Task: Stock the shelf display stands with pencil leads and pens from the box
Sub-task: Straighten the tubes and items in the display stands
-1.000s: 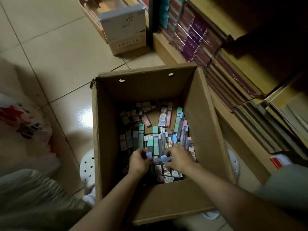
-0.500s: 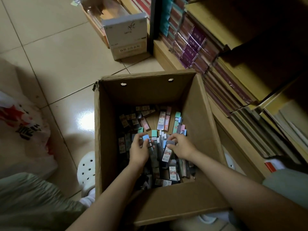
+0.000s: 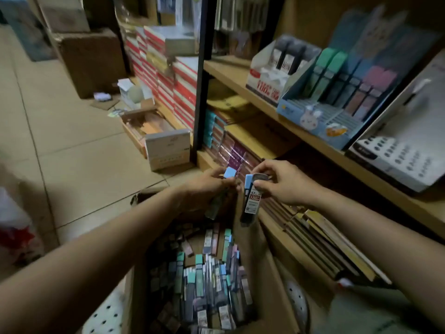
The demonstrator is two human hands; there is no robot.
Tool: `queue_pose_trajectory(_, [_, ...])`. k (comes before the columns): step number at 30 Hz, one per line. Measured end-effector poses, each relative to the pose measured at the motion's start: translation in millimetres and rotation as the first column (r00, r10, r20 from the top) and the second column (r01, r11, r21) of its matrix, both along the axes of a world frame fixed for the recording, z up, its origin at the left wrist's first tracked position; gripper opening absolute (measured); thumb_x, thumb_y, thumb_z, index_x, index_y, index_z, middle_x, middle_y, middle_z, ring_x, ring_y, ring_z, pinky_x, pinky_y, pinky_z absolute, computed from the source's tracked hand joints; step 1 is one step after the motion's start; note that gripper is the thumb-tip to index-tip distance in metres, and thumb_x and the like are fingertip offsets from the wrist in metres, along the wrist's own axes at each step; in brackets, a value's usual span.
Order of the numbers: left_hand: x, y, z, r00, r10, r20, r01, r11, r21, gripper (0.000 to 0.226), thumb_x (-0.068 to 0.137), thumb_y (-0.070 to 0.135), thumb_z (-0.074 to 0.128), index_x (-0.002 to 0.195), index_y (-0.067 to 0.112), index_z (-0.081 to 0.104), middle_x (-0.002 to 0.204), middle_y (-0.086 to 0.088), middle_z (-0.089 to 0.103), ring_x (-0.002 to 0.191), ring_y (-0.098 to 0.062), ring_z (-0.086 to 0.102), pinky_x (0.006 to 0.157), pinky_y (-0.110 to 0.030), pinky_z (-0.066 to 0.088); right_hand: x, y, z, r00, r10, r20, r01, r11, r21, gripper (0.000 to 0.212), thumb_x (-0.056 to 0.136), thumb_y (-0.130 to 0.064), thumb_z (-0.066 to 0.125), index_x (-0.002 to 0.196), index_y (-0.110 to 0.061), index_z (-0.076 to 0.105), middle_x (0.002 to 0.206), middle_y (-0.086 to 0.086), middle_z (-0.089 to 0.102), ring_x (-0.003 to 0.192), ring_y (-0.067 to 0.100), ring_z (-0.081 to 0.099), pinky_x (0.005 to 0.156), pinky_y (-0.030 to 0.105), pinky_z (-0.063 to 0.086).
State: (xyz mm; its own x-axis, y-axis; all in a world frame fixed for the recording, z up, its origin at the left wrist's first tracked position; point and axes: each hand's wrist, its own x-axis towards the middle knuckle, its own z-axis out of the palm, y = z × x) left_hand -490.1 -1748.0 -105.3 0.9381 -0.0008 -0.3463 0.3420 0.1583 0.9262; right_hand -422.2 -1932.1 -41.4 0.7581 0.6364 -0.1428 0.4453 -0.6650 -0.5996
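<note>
Two flat, slim pencil-lead cases are held up over the cardboard box (image 3: 250,268). The blue-capped lead case (image 3: 218,189) is gripped by the left hand (image 3: 207,186), fingers curled round its top. The labelled lead case (image 3: 251,201), dark plastic with a red-and-white sticker, is pinched at its upper end by the right hand (image 3: 284,184). Below, the box is seen crowded with loose lead cases (image 3: 207,273) in teal, blue and pink caps, so most of the stock is judged yet to be moved. On the wooden shelf (image 3: 301,138) to the far right, the blue cardboard display stand (image 3: 332,102) is only partly filled, with several ribbed slots bare. Glossy floor tiles (image 3: 79,150) lie to the left.
</note>
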Motion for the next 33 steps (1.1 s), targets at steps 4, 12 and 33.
queue_pose_trajectory(4, [6, -9, 55, 0.981, -0.132, 0.141, 0.121, 0.989, 0.079, 0.024, 0.102, 0.022, 0.044, 0.122, 0.014, 0.055, 0.089, -0.004, 0.069, 0.075, -0.012, 0.064, 0.065, -0.027, 0.053, -3, -22, 63, 0.994, -0.064, -0.094, 0.075, 0.989, 0.127, 0.014, 0.092, -0.012, 0.064, 0.105, -0.019, 0.063, 0.1, 0.001, 0.069, 0.094, 0.017, 0.069, 0.079, 0.036, 0.06])
queue_pose_trajectory(12, [9, -53, 113, 0.911, -0.269, 0.314, 0.284, 0.959, -0.001, 0.041, 0.09, 0.049, 0.052, 0.12, 0.024, 0.063, 0.107, -0.009, 0.064, 0.092, -0.027, 0.059, 0.076, -0.033, 0.048, -14, -52, 125, 0.967, -0.144, -0.208, 0.206, 0.925, 0.318, 0.017, 0.093, -0.006, 0.061, 0.11, -0.01, 0.064, 0.095, 0.004, 0.074, 0.084, 0.012, 0.073, 0.069, 0.027, 0.06])
queue_pose_trajectory(33, [78, -7, 147, 0.931, 0.1, 0.35, -0.021, 0.975, -0.221, 0.024, 0.097, 0.03, 0.054, 0.116, 0.016, 0.06, 0.082, 0.002, 0.073, 0.067, -0.01, 0.064, 0.05, -0.02, 0.049, 64, -42, 198, 0.844, -0.494, 0.209, 0.361, 0.811, 0.46, 0.015, 0.088, -0.011, 0.07, 0.1, -0.021, 0.068, 0.106, 0.01, 0.066, 0.089, 0.02, 0.068, 0.064, 0.024, 0.059])
